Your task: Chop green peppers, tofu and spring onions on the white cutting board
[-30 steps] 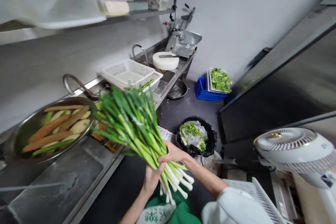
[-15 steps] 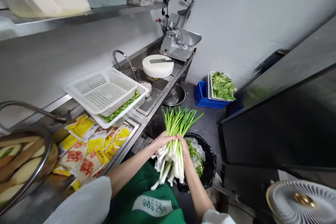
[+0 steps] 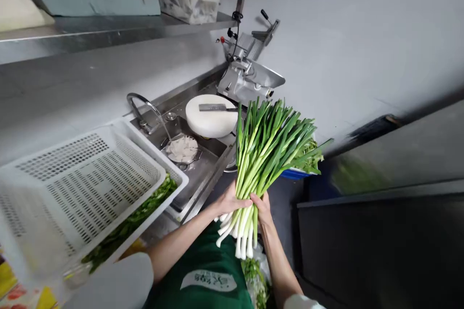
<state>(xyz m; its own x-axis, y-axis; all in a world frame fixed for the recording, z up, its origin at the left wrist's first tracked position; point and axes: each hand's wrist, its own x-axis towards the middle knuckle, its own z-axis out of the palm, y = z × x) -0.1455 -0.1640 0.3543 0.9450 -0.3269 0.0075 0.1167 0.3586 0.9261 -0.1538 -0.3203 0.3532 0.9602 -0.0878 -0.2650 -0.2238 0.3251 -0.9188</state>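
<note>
A thick bunch of green onions (image 3: 266,154) is held in front of my green apron, white root ends down and dark green tops fanning up and to the right. My left hand (image 3: 232,200) wraps round the stalks from the left, just above the white ends. From the right, my right hand (image 3: 261,206) closes round the same stalks, its thumb close to the left one. Some fingers are hidden behind the bunch.
Left are white plastic baskets (image 3: 97,188) with cut greens. Beyond them, a sink (image 3: 210,154) holds a strainer of white pieces (image 3: 182,148). A cleaver (image 3: 213,107) rests on a round cutting board (image 3: 206,123) before a metal slicer (image 3: 250,72). Leafy greens (image 3: 308,154) sit behind the bunch.
The bunch has risen in view, and its green tops now reach up toward the slicer. My view has moved closer to the sink. Both hands keep their hold on the stalks.
</note>
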